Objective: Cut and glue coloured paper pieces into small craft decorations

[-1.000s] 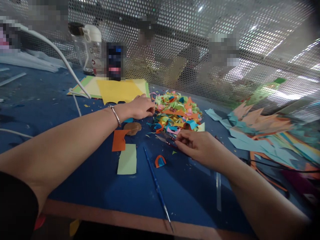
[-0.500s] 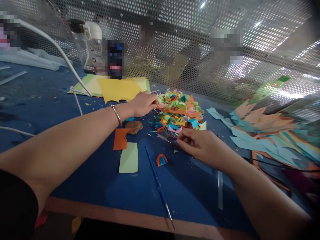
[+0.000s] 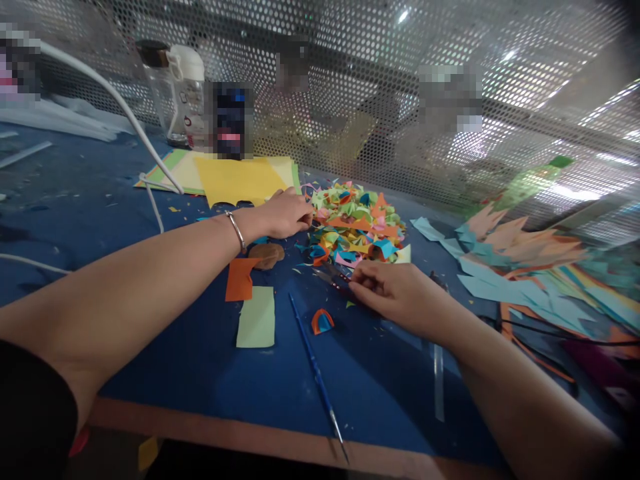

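Observation:
My right hand (image 3: pixel 383 283) grips a pair of small scissors (image 3: pixel 334 275), their blades pointing left over the blue table. At the left edge of a heap of coloured paper scraps (image 3: pixel 355 223), my left hand (image 3: pixel 287 213) has its fingers curled together; whatever they pinch is hidden. Below that wrist lie a brown oval piece (image 3: pixel 267 256), an orange paper piece (image 3: pixel 240 280) and a pale green paper rectangle (image 3: pixel 256 317). A small folded orange and blue paper piece (image 3: pixel 323 321) rests in front of the scissors, beside a blue paintbrush (image 3: pixel 315 367).
Yellow and green paper sheets (image 3: pixel 243 179) are stacked behind my left hand, with clear bottles (image 3: pixel 193 100) beyond. A perforated metal screen (image 3: pixel 340 80) closes off the back. Light blue and peach cut paper (image 3: pixel 525 267) spreads at right. A white cable (image 3: pixel 115 100) arches at left.
My left hand has lowered slightly by the heap. The right hand with the scissors has shifted a little left, and the whole view has moved slightly.

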`<state>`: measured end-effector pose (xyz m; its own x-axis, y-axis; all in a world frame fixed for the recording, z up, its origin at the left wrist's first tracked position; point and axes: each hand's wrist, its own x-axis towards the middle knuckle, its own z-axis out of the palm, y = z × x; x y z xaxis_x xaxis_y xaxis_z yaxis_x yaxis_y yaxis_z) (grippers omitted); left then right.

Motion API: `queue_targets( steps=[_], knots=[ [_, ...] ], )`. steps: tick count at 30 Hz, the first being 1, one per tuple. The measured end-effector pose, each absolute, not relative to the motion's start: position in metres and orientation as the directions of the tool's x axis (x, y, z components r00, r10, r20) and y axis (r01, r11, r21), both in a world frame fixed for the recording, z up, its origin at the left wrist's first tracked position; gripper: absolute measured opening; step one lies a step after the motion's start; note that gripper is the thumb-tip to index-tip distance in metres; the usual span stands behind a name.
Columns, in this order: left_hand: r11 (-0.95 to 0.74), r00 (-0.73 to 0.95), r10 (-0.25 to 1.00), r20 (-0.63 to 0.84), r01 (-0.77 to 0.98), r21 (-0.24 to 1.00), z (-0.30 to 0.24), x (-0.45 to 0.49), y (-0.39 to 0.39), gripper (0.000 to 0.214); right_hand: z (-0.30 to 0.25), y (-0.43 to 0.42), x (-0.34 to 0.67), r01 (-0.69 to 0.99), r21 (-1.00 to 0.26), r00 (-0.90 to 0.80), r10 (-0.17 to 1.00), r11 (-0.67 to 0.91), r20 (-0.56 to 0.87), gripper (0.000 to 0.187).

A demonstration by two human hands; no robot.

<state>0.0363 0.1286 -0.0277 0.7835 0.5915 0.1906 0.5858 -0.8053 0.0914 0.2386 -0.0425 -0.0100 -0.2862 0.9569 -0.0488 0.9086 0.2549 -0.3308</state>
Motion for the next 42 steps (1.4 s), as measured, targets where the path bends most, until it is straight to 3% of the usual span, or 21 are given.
queue_targets(
  steps=[4, 7, 10, 14, 17, 20, 22, 25, 28, 30, 35, 38, 42],
  knots=[
    [-0.817, 0.792, 0.572, 0.216, 0.575, 0.055, -0.032, 0.037, 0.129, 0.021, -0.01, -0.043, 0.238, 0.91, -0.341, -0.278, 0.958, 0.237, -0.075, 0.019],
    [-0.804, 0.75, 0.59, 0.3, 0.58, 0.129, -0.028, 0.036, 0.13, 0.021, -0.009, -0.044, 0.239, 0.905, -0.34, -0.286, 0.958, 0.256, -0.039, 0.019],
    [-0.75, 0.646, 0.662, 0.381, 0.563, 0.347, -0.02, 0.034, 0.133, 0.018, -0.009, -0.045, 0.239, 0.905, -0.337, -0.284, 0.959, 0.261, -0.02, 0.02],
    [-0.64, 0.548, 0.743, 0.385, 0.413, 0.648, -0.014, 0.034, 0.134, 0.008, -0.009, -0.045, 0.238, 0.907, -0.338, -0.282, 0.958, 0.252, -0.044, 0.021],
    [-0.463, 0.493, 0.816, 0.301, 0.247, 0.851, -0.014, 0.038, 0.127, 0.004, -0.007, -0.045, 0.236, 0.917, -0.32, -0.279, 0.957, 0.24, -0.082, 0.024],
    [-0.239, 0.512, 0.845, 0.155, 0.102, 0.966, -0.012, 0.044, 0.114, 0.005, -0.004, -0.047, 0.235, 0.93, -0.29, -0.26, 0.962, 0.227, -0.079, 0.028],
    [-0.141, 0.546, 0.833, 0.094, 0.046, 0.989, -0.01, 0.049, 0.104, 0.005, -0.001, -0.049, 0.235, 0.935, -0.278, -0.233, 0.972, 0.218, -0.019, 0.029],
    [-0.042, 0.556, 0.829, 0.061, -0.048, 0.998, -0.006, 0.057, 0.084, 0.006, 0.002, -0.055, 0.234, 0.931, -0.268, -0.194, 0.959, 0.246, 0.208, 0.025],
    [0.044, 0.523, 0.85, 0.064, -0.193, 0.98, -0.001, 0.067, 0.061, 0.005, 0.004, -0.062, 0.231, 0.919, -0.199, -0.219, 0.861, 0.34, 0.46, 0.016],
    [0.118, 0.483, 0.875, 0.022, -0.258, 0.959, 0.004, 0.073, 0.043, 0.005, 0.005, -0.066, 0.228, 0.906, -0.118, -0.284, 0.789, 0.407, 0.546, 0.015],
    [0.297, 0.389, 0.91, -0.141, -0.378, 0.877, 0.018, 0.083, 0.009, 0.014, 0.004, -0.066, 0.222, 0.86, 0.138, -0.478, 0.68, 0.492, 0.555, 0.023],
    [0.295, 0.334, 0.931, -0.148, -0.451, 0.842, 0.02, 0.085, 0.0, 0.013, 0.0, -0.061, 0.22, 0.83, 0.277, -0.544, 0.593, 0.484, 0.594, 0.023],
    [0.244, 0.284, 0.952, -0.11, -0.496, 0.834, 0.016, 0.086, -0.005, 0.015, -0.003, -0.057, 0.218, 0.827, 0.335, -0.552, 0.541, 0.451, 0.635, 0.019]
  ],
)
